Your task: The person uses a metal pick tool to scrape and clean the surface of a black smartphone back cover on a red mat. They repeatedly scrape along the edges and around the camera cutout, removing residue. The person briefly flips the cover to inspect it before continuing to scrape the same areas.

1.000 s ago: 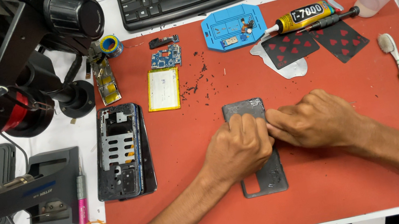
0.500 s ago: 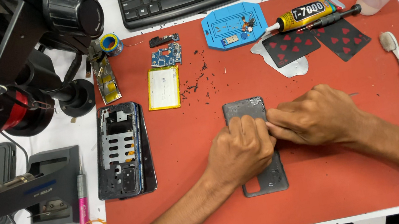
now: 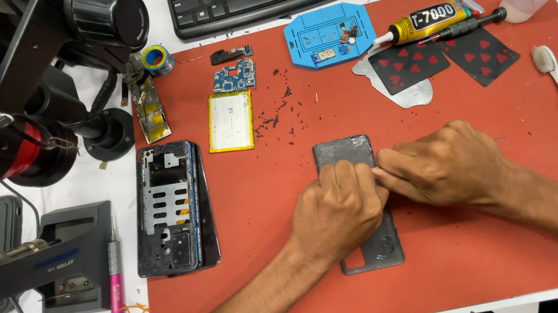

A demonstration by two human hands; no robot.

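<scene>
Clamped together, left hand (image 3: 337,211) and right hand (image 3: 443,165) pinned a grey phone back cover (image 3: 360,203) flat on the red mat (image 3: 461,254), apparently picking at its residue.

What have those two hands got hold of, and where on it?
Both the left hand and the right hand press on the middle of a grey phone back cover lying flat on the red mat. The exact grip is hidden.

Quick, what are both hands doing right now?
Left hand: curled shut, pressing on the grey phone back cover.
Right hand: curled shut, fingers on the same cover.
</scene>
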